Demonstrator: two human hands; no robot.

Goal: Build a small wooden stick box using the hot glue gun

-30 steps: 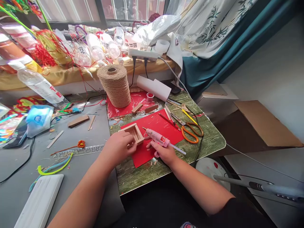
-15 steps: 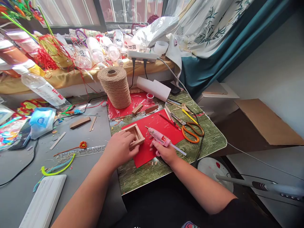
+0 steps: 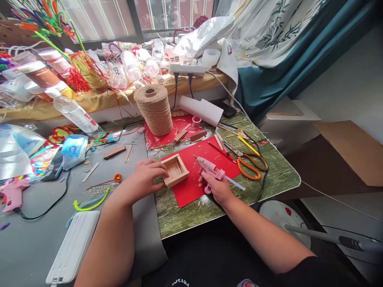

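Note:
A small open wooden box [image 3: 181,174] with a slatted floor rests on the red sheet [image 3: 197,187]. My left hand [image 3: 147,177] is at its left wall, fingertips over the edge and thumb low on the outer side; how firmly it grips is hard to see. In my right hand [image 3: 218,187] is a pink glue gun [image 3: 209,168], its nozzle aimed toward the box and a clear glue stick [image 3: 236,183] poking out the back. Orange-handled scissors [image 3: 249,165] lie to the right of the gun, beside pencils [image 3: 222,151].
A big twine spool [image 3: 154,111] stands behind the box, near wood scraps [image 3: 180,136] and a white paper roll [image 3: 205,111]. On the grey table at left are another pink glue gun [image 3: 14,195], pipe cleaners [image 3: 92,205] and a white power bank [image 3: 73,247]. Bottles crowd the sill.
My left hand has drawn back leftward from inside the box to its left edge, uncovering the floor. The right hand keeps the glue gun nearly in place. The view has swung left.

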